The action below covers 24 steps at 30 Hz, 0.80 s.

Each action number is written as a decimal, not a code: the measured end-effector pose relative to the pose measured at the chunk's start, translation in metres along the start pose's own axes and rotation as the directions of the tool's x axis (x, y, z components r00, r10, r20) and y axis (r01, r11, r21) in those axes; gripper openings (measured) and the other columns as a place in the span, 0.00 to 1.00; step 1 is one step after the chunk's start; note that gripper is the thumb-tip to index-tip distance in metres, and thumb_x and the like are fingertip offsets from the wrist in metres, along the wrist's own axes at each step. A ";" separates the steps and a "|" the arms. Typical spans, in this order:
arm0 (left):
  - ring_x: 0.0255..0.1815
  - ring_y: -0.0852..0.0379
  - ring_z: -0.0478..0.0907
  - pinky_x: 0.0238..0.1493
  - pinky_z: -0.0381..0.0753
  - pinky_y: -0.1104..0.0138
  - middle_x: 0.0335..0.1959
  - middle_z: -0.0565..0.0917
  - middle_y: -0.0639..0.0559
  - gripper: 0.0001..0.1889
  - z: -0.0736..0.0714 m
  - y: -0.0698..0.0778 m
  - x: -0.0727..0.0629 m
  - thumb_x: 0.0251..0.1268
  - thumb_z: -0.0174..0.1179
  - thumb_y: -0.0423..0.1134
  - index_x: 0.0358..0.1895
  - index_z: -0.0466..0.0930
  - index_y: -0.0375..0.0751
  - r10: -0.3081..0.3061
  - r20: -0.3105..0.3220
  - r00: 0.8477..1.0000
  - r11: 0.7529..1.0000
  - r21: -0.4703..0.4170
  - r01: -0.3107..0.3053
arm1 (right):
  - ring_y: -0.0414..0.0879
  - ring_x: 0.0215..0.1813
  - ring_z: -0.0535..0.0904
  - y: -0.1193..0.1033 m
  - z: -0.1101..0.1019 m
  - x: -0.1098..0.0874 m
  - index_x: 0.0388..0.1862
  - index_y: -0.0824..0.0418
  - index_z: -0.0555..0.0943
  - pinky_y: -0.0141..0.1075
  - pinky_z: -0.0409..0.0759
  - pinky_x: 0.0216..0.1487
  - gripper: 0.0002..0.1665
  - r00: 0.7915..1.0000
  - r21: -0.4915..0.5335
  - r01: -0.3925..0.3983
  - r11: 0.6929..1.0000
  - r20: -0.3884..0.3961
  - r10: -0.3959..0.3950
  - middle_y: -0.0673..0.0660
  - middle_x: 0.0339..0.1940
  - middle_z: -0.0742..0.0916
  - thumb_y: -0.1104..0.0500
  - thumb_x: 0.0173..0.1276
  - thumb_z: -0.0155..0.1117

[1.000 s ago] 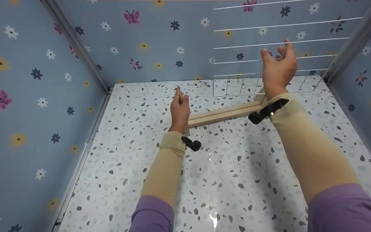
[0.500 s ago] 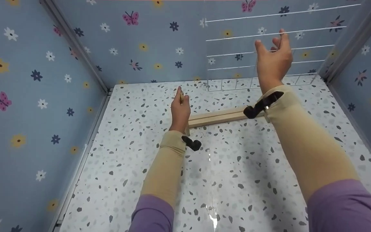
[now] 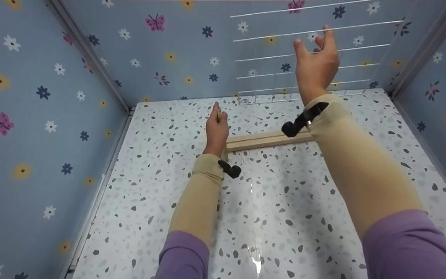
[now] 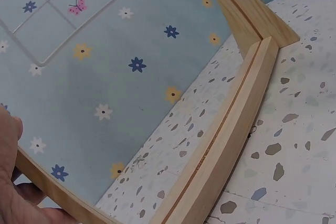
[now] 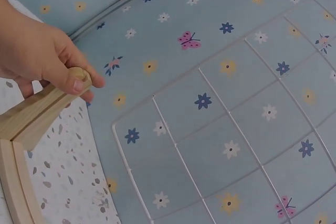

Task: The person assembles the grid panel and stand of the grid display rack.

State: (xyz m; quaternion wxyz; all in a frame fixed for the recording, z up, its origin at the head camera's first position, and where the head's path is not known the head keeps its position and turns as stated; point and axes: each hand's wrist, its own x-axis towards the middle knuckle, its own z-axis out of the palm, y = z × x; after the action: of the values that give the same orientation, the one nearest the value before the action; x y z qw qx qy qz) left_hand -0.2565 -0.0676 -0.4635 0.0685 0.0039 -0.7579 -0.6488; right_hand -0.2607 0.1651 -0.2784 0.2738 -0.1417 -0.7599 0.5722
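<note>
A pale wooden stand (image 3: 258, 142) with a grooved bar and an upright at each end rests on the speckled surface. My left hand (image 3: 216, 131) grips its left upright near the top, also seen in the right wrist view, where fingers and thumb wrap the upright (image 5: 39, 108). Raised above the stand, a white wire grid (image 3: 265, 57) is held by my right hand (image 3: 318, 68), whose fingers bend at the wires. The grid's lower left corner (image 4: 43, 65) hangs apart from the wood in the left wrist view. The right upright (image 4: 252, 14) leans outward from the bar.
Blue flowered panels (image 3: 184, 42) stand at the back, with others at the left (image 3: 25, 147) and right sides. Grey edge strips (image 3: 91, 58) join the panels. The white speckled surface (image 3: 269, 217) stretches toward me in front of the stand.
My right hand has moved left and away from me, carrying the wire grid with it. The left hand and the wooden stand have hardly moved.
</note>
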 end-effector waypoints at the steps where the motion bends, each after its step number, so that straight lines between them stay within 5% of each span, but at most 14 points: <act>1: 0.22 0.60 0.57 0.32 0.65 0.66 0.34 0.66 0.52 0.30 0.001 0.000 0.000 0.84 0.45 0.43 0.83 0.49 0.51 0.008 0.005 1.000 1.000 -0.004 -0.008 | 0.43 0.66 0.73 0.000 0.001 -0.001 0.79 0.44 0.63 0.30 0.71 0.62 0.45 1.000 -0.002 0.005 1.000 0.003 -0.005 0.49 0.71 0.77 0.43 0.67 0.72; 7: 0.19 0.61 0.54 0.29 0.63 0.67 0.25 0.59 0.55 0.30 0.004 0.003 0.002 0.85 0.45 0.43 0.83 0.49 0.49 0.030 0.029 0.999 0.999 -0.020 -0.030 | 0.43 0.68 0.72 -0.003 0.007 -0.005 0.80 0.45 0.62 0.30 0.71 0.64 0.45 1.000 0.004 0.014 1.000 0.024 -0.014 0.49 0.72 0.76 0.43 0.68 0.70; 14: 0.20 0.61 0.55 0.29 0.63 0.67 0.39 0.69 0.52 0.30 0.008 0.003 0.005 0.84 0.45 0.41 0.83 0.49 0.50 0.014 0.034 0.999 1.000 -0.018 -0.014 | 0.42 0.68 0.72 -0.006 0.011 -0.007 0.80 0.45 0.62 0.30 0.72 0.63 0.45 1.000 -0.006 -0.015 1.000 0.015 0.015 0.48 0.73 0.76 0.44 0.68 0.70; 21: 0.21 0.61 0.58 0.31 0.66 0.67 0.30 0.64 0.51 0.30 0.012 0.003 0.005 0.84 0.45 0.44 0.83 0.50 0.52 0.006 0.049 0.999 1.000 0.008 -0.006 | 0.43 0.65 0.74 -0.009 0.014 -0.009 0.80 0.45 0.63 0.30 0.74 0.60 0.45 1.000 -0.019 -0.030 0.999 0.005 0.030 0.50 0.72 0.76 0.44 0.68 0.71; 24: 0.24 0.60 0.61 0.36 0.68 0.66 0.36 0.69 0.50 0.30 0.013 0.003 0.005 0.85 0.45 0.45 0.83 0.49 0.53 0.000 0.051 0.999 1.000 0.014 -0.001 | 0.43 0.66 0.73 -0.010 0.015 -0.011 0.80 0.46 0.62 0.30 0.73 0.61 0.45 1.000 -0.033 -0.023 0.999 0.014 0.024 0.49 0.73 0.75 0.43 0.68 0.70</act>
State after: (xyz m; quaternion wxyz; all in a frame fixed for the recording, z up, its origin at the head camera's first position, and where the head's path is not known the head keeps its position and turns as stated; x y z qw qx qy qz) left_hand -0.2629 -0.0552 -0.4619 0.0494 -0.0122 -0.7640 -0.6432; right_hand -0.2597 0.1449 -0.2748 0.2594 -0.1510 -0.7695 0.5638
